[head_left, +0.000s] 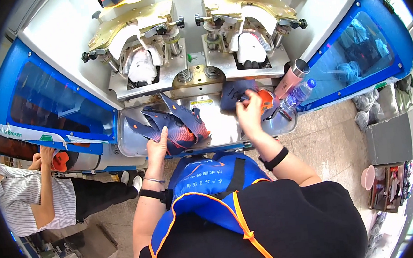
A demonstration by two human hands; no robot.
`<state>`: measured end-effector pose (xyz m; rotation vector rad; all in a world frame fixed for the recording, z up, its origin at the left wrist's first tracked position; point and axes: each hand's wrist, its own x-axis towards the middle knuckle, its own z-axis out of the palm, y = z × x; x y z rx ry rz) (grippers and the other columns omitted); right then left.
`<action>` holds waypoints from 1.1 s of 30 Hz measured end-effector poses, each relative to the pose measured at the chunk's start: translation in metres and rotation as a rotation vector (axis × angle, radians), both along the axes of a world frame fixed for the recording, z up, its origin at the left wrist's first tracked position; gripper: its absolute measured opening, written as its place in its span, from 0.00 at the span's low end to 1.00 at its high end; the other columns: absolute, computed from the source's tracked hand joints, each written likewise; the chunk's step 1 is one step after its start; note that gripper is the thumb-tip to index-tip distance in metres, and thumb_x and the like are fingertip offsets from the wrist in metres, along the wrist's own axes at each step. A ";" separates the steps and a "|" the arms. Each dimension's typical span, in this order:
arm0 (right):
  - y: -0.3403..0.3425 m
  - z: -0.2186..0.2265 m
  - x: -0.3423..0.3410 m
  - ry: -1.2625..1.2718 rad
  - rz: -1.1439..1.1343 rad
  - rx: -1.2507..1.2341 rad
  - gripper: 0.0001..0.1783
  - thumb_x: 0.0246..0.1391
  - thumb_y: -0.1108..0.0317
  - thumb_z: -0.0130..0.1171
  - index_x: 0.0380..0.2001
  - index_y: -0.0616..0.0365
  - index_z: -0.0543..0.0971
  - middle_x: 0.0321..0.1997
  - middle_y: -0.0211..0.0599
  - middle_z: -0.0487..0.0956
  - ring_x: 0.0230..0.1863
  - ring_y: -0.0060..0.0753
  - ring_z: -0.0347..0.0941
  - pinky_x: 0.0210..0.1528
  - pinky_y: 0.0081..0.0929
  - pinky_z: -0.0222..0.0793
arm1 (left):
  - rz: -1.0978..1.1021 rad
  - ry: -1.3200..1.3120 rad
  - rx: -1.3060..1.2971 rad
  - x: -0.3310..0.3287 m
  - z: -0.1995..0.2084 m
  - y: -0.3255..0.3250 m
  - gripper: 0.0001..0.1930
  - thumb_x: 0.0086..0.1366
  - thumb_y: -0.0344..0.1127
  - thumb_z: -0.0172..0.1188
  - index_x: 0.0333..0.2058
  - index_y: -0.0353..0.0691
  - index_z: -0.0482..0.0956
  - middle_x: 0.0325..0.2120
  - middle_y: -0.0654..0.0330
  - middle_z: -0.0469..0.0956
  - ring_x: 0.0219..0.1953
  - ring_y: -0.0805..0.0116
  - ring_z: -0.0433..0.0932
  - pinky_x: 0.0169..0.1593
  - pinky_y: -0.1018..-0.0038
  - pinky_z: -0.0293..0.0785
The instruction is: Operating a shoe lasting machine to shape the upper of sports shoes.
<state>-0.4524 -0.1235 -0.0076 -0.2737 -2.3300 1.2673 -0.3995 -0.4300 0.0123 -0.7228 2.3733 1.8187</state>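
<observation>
Gripping navy-and-orange shoe uppers [182,127] with left hand [157,145] at left of metal tray [223,130], holding right hand [250,113] curled at navy upper [233,94] toward tray's right, without showing whether pinching, possibly risking toppling pink tumbler [290,80] at tray's right end by sweeping rightward.

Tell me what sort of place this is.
Probably a shoe-making workshop. Dark blue and orange shoe uppers lie on a metal shelf, white foot-shaped forms sit in the machine behind them, and a co-worker handles an orange-and-dark piece nearby.
</observation>
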 end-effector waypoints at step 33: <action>-0.036 -0.059 0.040 -0.853 0.854 0.145 0.23 0.59 0.66 0.48 0.57 0.60 0.62 0.26 0.51 0.79 0.19 0.39 0.78 0.22 0.33 0.74 | 0.004 0.358 -0.006 0.027 -0.036 -0.002 0.29 0.57 0.37 0.69 0.49 0.33 0.61 0.45 0.50 0.75 0.47 0.63 0.76 0.52 0.68 0.71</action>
